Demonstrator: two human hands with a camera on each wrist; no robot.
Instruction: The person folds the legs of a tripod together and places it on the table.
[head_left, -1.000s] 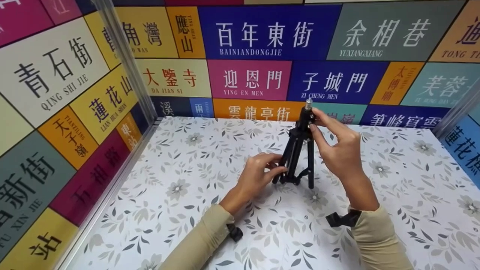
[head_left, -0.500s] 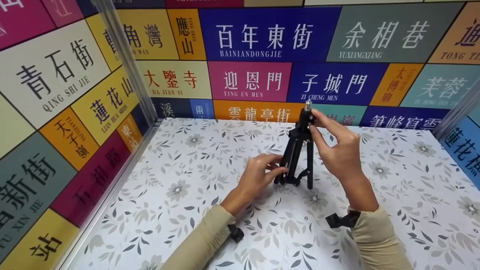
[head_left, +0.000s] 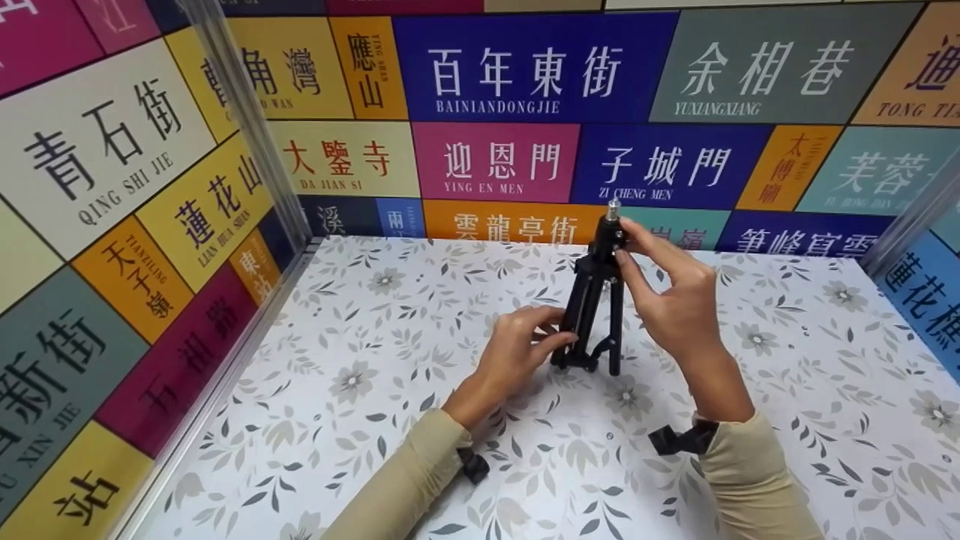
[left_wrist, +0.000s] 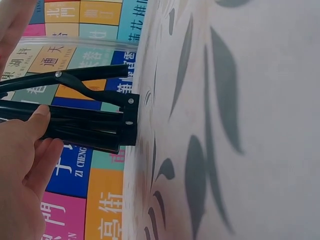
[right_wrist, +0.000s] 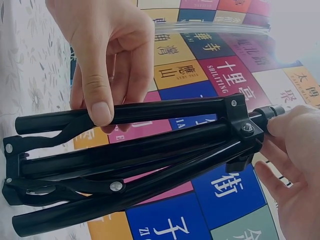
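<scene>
A small black tripod with a silver screw tip stands nearly upright, its legs folded almost together. Low on one leg, my left hand pinches it between thumb and fingers; the right wrist view shows the thumb lying over that leg. My right hand grips the collar below the screw with thumb and fingertips. In the left wrist view, the joined leg braces are right at the tabletop.
A white tabletop with a grey leaf and flower print lies under the hands. Panels with Chinese lettering rise behind and on both sides. Black clips sit at both sleeve cuffs.
The tripod's legs have drawn slightly closer together. Both hands keep their holds and have barely moved.
</scene>
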